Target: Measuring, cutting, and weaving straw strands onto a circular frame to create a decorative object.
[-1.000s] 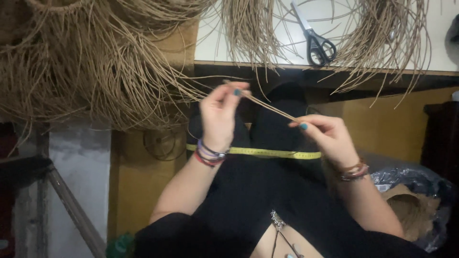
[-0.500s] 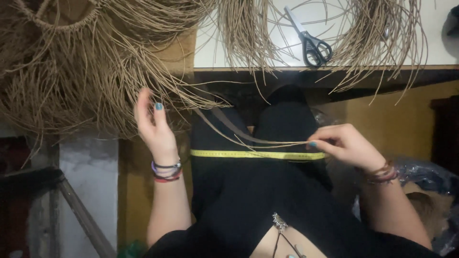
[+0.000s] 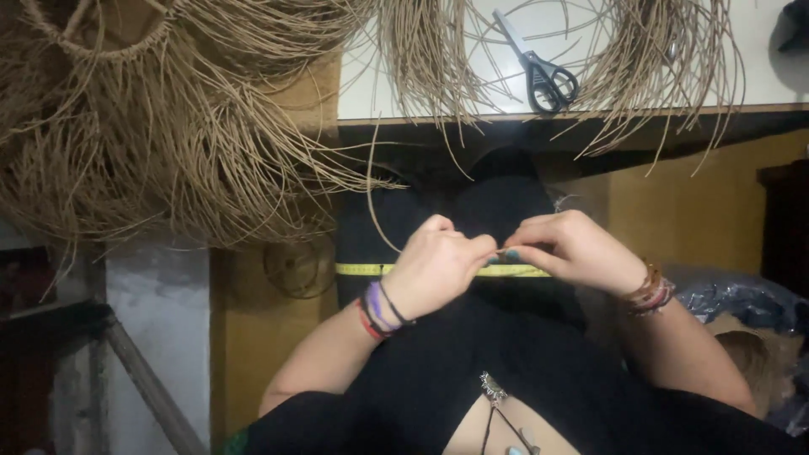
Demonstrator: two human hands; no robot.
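Straw strand (image 3: 377,202): pinched between both hands' fingertips
Left hand (image 3: 436,270): closed on strand
Right hand (image 3: 571,250): closed on strand
Below grip: yellow tape measure (image 3: 358,270)
Above: scissors (image 3: 539,72)

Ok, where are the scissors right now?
In the head view, the scissors lie on the white tabletop at upper right, between two bundles of tan fibre strands, well above both hands.

Dry matt straw strands (image 3: 211,152), metal scissors (image 3: 539,72).
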